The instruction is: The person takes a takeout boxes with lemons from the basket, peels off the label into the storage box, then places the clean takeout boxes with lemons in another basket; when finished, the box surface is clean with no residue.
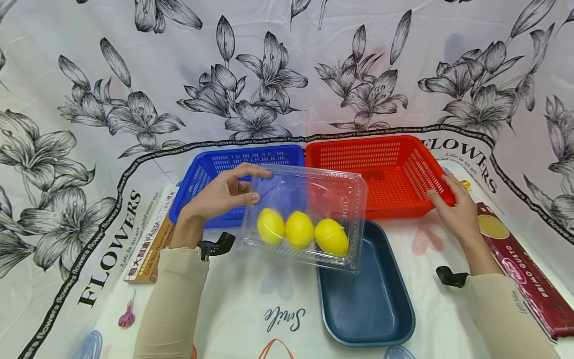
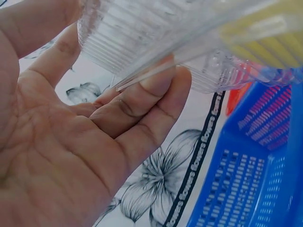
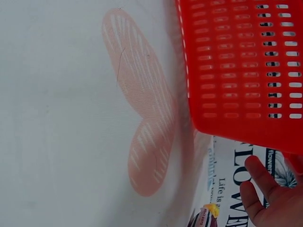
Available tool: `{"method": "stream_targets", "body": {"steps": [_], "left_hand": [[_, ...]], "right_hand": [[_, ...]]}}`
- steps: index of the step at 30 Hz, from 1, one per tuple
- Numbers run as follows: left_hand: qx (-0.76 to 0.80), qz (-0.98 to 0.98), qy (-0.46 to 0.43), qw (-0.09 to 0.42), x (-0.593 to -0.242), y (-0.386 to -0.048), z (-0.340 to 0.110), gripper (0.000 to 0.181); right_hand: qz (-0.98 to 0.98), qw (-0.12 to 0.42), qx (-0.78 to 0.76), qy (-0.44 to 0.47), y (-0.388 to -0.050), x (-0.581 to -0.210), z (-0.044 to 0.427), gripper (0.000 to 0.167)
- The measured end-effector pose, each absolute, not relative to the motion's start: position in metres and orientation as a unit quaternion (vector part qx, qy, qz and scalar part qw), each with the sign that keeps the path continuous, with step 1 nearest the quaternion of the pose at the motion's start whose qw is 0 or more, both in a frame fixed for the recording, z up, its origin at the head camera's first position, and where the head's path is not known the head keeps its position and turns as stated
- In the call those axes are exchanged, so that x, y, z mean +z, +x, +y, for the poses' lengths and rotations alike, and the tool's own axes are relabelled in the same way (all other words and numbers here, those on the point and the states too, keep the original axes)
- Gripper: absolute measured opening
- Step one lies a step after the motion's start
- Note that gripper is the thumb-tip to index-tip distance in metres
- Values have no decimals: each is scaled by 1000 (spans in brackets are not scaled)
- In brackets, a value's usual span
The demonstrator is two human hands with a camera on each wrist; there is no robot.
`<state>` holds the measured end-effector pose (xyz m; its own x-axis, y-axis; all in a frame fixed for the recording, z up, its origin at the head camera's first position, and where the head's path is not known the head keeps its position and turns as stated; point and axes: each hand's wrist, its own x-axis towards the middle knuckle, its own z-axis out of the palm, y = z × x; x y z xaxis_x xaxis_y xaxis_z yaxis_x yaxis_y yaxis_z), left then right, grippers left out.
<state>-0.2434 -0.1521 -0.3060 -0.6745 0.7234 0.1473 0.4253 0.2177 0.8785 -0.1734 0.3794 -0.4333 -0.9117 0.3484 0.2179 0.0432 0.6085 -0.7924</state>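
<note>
My left hand (image 1: 224, 192) grips the upper left edge of a clear plastic box (image 1: 309, 184), its edge between thumb and fingers. Inside, three yellow lemon-shaped fruits (image 1: 299, 230) sit in a row along the lower side. The box is tilted above the table; in the left wrist view a fruit (image 2: 265, 35) shows blurred through the plastic. At the right end of a red basket (image 1: 385, 182), my right hand (image 1: 459, 209) holds the rim near its front corner. Part of that grip is hidden in the right wrist view, where some fingers (image 3: 265, 177) show beside the basket.
A blue basket (image 1: 190, 187) stands behind the left hand, left of the red one. Partly under the box lies a dark blue tray (image 1: 367, 299). A pasta box (image 1: 150, 239) and a pink item (image 1: 127, 316) lie left; a dark red packet (image 1: 520, 269) lies right.
</note>
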Motion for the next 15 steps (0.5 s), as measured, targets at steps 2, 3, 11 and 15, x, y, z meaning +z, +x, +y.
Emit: {"method": "stream_targets", "body": {"steps": [2,3,11,15], "left_hand": [[499,770,370,147,-304,-247,-146,47],[498,771,368,148,-303,-248,-142,47],[519,770,344,138,-295,-262,-113,48],[530,768,334,134,-293,-271,-98,49]], "right_hand": [[-878,180,428,-111,-174,-434,379,67],[-878,181,428,-111,-174,-434,379,67],[-878,194,426,-105,-175,-434,380,64],[-877,195,426,-107,-176,-435,380,64]]}}
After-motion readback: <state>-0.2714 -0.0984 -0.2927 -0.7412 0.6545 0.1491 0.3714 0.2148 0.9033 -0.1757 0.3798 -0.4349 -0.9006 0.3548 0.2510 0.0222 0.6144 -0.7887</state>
